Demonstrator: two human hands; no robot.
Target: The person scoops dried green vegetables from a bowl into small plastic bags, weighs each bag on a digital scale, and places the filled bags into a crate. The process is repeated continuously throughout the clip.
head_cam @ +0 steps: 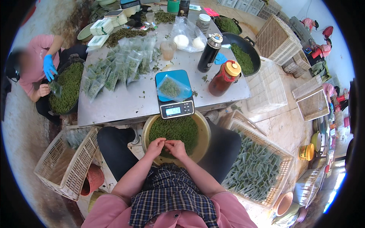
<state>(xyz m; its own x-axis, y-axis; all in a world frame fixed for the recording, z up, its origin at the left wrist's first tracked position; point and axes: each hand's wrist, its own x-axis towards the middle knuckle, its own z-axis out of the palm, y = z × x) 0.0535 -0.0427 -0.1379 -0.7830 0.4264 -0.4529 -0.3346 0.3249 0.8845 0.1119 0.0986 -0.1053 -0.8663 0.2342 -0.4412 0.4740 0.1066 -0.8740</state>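
Note:
Over a wide yellowish metal basin (pixel 206 129) between my knees, my left hand (pixel 155 147) and my right hand (pixel 176 148) meet at the fingertips. Whatever is pinched there is too small to make out. Small green berries (pixel 174 129), perhaps green peppercorns, fill much of the basin. Just beyond its rim, a digital scale (pixel 176 109) with a lit display stands at the table's edge. On the scale's blue plate (pixel 182 74) lies a clear plastic bag (pixel 170 87) of the same green berries.
On the metal table (pixel 125 107) are many filled bags (pixel 125 62), a black thermos (pixel 210 52) and a yellow-lidded jar (pixel 224 78). A plastic crate (pixel 285 173) of filled bags stands right, another crate (pixel 67 171) left. A blue-gloved co-worker (pixel 37 62) sits left beside a berry-filled tub (pixel 68 88).

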